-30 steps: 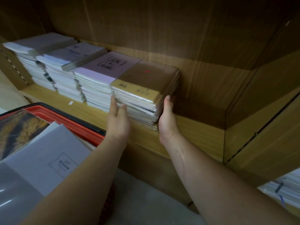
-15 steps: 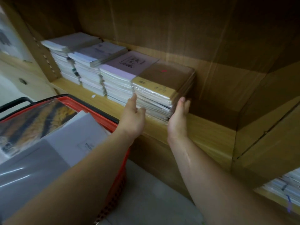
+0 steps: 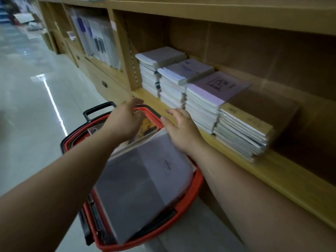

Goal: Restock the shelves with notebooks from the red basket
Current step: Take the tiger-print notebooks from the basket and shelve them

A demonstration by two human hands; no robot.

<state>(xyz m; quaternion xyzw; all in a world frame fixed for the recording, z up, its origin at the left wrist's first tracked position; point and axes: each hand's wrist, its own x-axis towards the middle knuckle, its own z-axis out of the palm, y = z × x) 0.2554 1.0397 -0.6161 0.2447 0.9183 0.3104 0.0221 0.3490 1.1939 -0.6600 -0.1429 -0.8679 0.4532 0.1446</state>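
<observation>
The red basket [image 3: 197,180] stands on the floor below the shelf, full of wrapped notebooks; a grey one [image 3: 143,186] lies on top and a tiger-patterned one [image 3: 148,125] shows beneath. My left hand [image 3: 125,120] hovers open over the basket's far end. My right hand [image 3: 181,128] is open too, with its palm over the top edge of the grey notebook. On the wooden shelf [image 3: 272,171] stand several stacks: two white-covered ones [image 3: 161,57], a lilac-covered stack [image 3: 216,86] and a brown-covered stack [image 3: 254,113] at the right end.
The basket's black handle [image 3: 99,109] sticks up at its far end. To the right of the brown stack the shelf board is bare. More shelf bays with hanging packs [image 3: 96,40] run along the left. A glossy pale floor [image 3: 27,99] lies to the left.
Both hands have let go of the brown stack on the shelf and drawn back over the red basket. The view has swung left and down.
</observation>
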